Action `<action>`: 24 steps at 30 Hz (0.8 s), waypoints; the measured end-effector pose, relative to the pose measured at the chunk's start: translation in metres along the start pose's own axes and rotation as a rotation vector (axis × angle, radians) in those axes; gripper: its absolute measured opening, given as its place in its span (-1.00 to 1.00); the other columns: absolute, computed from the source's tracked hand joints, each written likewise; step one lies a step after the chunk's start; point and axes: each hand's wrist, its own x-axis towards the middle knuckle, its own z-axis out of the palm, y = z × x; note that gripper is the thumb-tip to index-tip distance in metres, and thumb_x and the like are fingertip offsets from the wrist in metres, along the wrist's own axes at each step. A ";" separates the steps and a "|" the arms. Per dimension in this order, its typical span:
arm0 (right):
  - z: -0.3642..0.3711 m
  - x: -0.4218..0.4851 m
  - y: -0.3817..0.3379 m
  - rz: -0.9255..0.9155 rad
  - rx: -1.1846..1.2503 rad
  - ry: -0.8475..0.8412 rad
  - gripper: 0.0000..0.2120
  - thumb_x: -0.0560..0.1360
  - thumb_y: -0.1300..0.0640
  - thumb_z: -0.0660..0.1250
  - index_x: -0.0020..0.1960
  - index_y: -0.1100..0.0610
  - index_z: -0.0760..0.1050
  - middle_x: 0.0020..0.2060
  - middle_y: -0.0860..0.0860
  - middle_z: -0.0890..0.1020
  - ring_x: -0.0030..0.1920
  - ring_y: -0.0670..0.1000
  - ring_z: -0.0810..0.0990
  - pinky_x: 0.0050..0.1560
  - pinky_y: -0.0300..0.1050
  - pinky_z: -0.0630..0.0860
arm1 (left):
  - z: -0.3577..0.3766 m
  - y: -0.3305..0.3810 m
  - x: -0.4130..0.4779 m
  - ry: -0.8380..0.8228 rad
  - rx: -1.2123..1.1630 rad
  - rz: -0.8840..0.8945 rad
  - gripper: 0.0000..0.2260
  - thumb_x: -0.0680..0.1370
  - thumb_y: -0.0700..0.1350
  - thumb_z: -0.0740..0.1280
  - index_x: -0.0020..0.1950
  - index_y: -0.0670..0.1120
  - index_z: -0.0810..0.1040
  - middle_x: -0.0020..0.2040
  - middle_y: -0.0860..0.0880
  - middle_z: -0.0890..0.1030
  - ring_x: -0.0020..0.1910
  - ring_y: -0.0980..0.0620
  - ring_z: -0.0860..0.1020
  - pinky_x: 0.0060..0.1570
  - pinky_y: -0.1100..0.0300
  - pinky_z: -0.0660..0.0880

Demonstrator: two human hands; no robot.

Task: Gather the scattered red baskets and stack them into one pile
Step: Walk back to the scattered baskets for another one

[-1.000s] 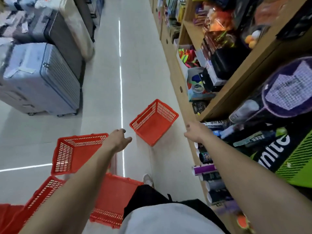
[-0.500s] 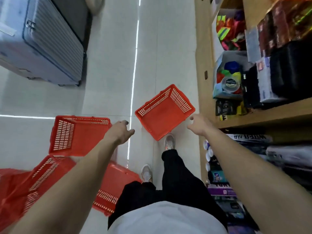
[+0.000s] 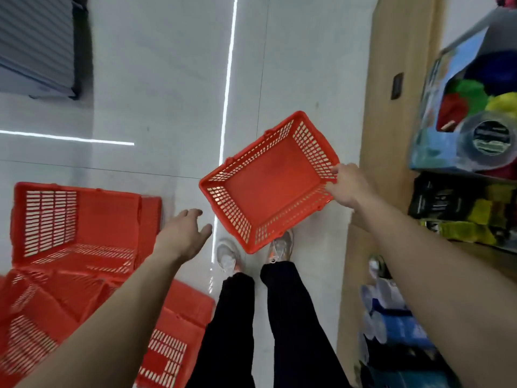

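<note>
A red mesh basket (image 3: 268, 180) sits tilted on the white floor in front of my feet, open side up. My right hand (image 3: 345, 186) grips its right rim at the corner. My left hand (image 3: 186, 233) hovers with relaxed, spread fingers a little left of that basket, holding nothing. Another red basket (image 3: 75, 225) stands on the floor at the left. More red baskets (image 3: 173, 331) lie jumbled under my left forearm at the lower left, partly hidden by it.
A wooden shelf unit (image 3: 391, 107) with boxed toys and bottles runs along the right side. A grey suitcase (image 3: 36, 43) stands at the upper left. My two feet (image 3: 251, 253) are just below the held basket. White tiled floor (image 3: 167, 79) stretches ahead.
I stepped closer and looked down. My right hand reached forward and took hold of the basket's right rim. My left hand moved toward the basket's left side.
</note>
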 end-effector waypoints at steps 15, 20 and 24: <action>0.125 0.186 0.059 0.208 0.077 0.046 -0.07 0.49 -0.07 0.36 0.59 -0.07 -0.23 0.27 0.26 0.42 0.22 0.35 0.49 0.21 0.27 0.48 | 0.161 -0.040 0.155 -0.058 -0.361 -0.326 -0.40 0.56 0.14 0.30 0.50 -0.15 0.30 0.35 -0.16 0.52 0.28 -0.17 0.51 0.22 -0.03 0.40; 0.149 0.176 0.056 0.172 0.087 0.123 -0.19 0.51 -0.05 0.32 0.56 -0.06 -0.12 0.20 0.26 0.48 0.14 0.34 0.55 0.13 0.32 0.52 | 0.175 -0.030 0.178 -0.095 -0.607 -0.413 -0.45 0.55 -0.01 0.38 0.45 -0.17 0.29 0.31 -0.20 0.54 0.23 -0.23 0.54 0.23 -0.04 0.44; 0.160 0.172 0.048 0.147 0.219 0.282 -0.49 0.51 0.07 0.31 0.38 0.20 0.26 0.14 0.23 0.51 0.07 0.30 0.58 0.05 0.24 0.57 | 0.157 -0.046 0.198 0.173 -0.648 -0.394 -0.51 0.52 -0.10 0.36 0.40 -0.14 0.29 0.23 -0.19 0.58 0.13 -0.22 0.58 0.14 -0.08 0.49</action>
